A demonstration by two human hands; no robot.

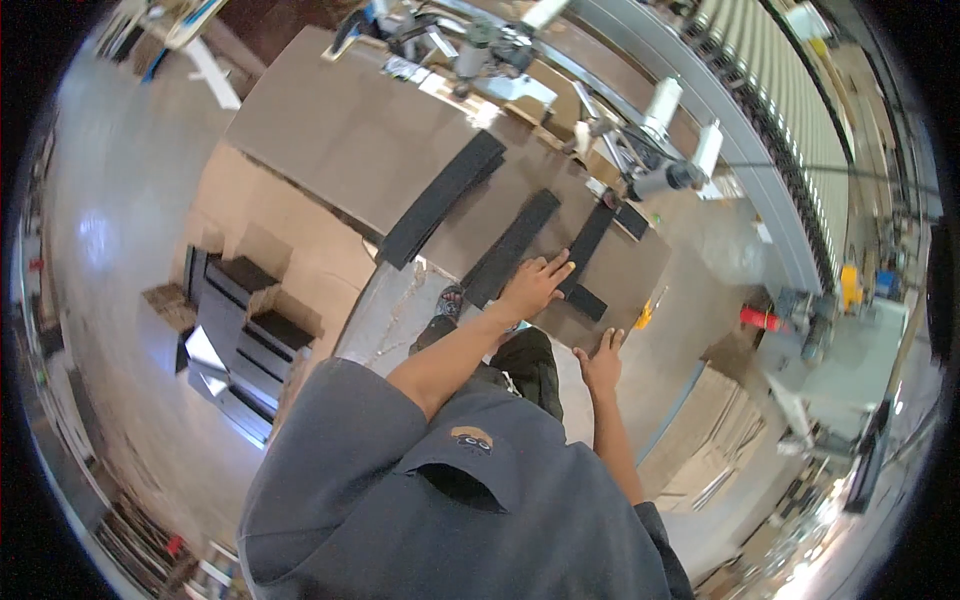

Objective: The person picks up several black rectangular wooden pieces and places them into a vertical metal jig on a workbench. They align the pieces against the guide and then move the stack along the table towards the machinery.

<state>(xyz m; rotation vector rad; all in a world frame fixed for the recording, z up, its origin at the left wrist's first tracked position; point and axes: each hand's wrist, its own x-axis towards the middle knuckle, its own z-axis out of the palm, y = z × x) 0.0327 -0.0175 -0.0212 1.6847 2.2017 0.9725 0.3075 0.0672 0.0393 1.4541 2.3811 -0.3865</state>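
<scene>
Your left hand (538, 284) lies over the right part of the brown surface (340, 110), its fingers extended and a little spread, with the fingertips on the near part of a narrow dark strip (593, 236). It is laid on the strip rather than closed around it. Your right hand (601, 364) is at the near edge of the surface, toward the right corner, with the thumb set wide of the fingers and nothing visible in its grasp.

The narrow strip runs from near the far edge of the surface toward the near edge. Between your two hands is a short dark piece (586, 303), close to the near edge; a second short piece (630, 221) lies by the far edge, toward the right end. Left of your left hand, a wider dark strip (520, 238) slants across the surface to the near edge. Farther left, a thick dark stack (443, 200) slants the same way, its near end reaching that edge.

Machine fittings (655, 180) with white and grey cylinders stand along the far edge. Off the left part of the near edge, dark panels (240, 330) sit beside cardboard.
</scene>
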